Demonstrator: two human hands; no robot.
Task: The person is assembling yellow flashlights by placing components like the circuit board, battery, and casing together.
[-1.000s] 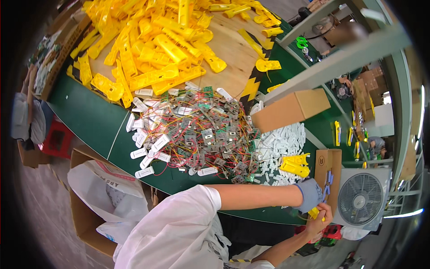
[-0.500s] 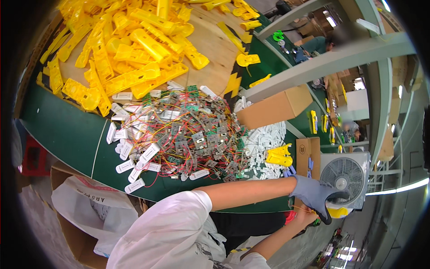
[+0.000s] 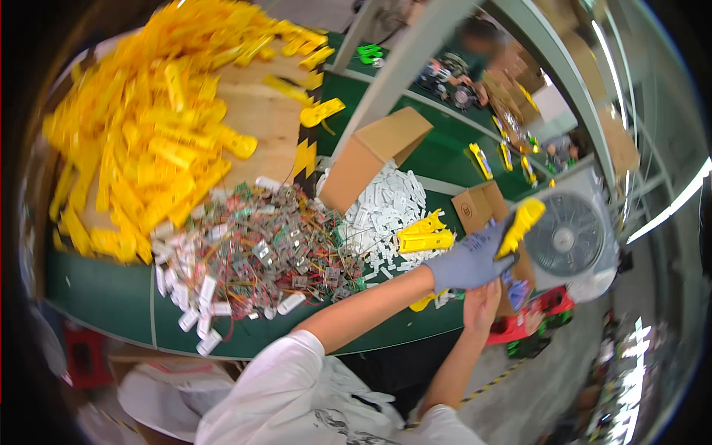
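Gripping yellow casing (image 3: 523, 222), fingers (image 3: 505, 261) curled

Striped tape (image 3: 492, 383) crosses grey floor (image 3: 541, 389); a strip light (image 3: 673, 208) glows.

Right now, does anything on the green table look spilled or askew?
Yes: the cardboard box beside the loose white plastic parts looks tipped over, and those parts lie strewn across the green tabletop. Next to them, wired circuit boards sit in a tangled heap. I can't make out any damage.
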